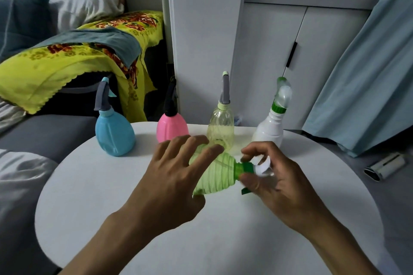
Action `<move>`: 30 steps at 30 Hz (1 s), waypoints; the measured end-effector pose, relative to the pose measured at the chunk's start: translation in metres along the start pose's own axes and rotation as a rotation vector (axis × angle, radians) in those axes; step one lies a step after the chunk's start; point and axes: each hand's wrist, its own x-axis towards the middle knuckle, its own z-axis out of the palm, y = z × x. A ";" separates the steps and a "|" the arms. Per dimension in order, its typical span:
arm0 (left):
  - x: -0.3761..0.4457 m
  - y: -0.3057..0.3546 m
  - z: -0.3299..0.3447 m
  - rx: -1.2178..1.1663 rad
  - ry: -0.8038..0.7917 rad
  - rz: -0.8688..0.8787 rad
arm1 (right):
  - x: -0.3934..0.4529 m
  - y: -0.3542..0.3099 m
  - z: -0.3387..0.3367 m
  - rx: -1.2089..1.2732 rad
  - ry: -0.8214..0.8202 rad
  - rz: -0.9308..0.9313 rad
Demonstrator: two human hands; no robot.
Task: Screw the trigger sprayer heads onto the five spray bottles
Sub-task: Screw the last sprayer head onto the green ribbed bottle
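A ribbed light-green bottle (pixel 215 174) lies tilted on its side over the round white table (pixel 111 219), neck pointing right. My left hand (pixel 176 174) rests over its body with fingers spread. My right hand (pixel 274 176) grips the green-collared sprayer head (pixel 250 168) at the bottle's neck. Behind stand a blue bottle (pixel 114 134), a pink bottle (pixel 172 128), a clear yellowish bottle (pixel 221 127) and a white bottle (pixel 270 128), each upright with a sprayer head on top.
A grey sofa (pixel 44 136) with a yellow flowered cloth (pixel 73 60) lies to the left. White cabinet doors (pixel 279 51) stand behind the table, a blue curtain (pixel 368 73) hangs at right, and a lint roller (pixel 384 166) lies on the floor.
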 end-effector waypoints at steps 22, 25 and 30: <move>0.001 0.004 0.002 0.042 0.010 -0.007 | 0.002 -0.002 -0.001 0.044 -0.013 0.025; 0.002 0.003 0.000 0.049 0.013 -0.011 | 0.001 -0.001 0.000 0.057 -0.015 0.028; 0.002 0.007 0.001 0.080 -0.011 -0.005 | 0.002 0.000 0.001 0.075 -0.022 0.069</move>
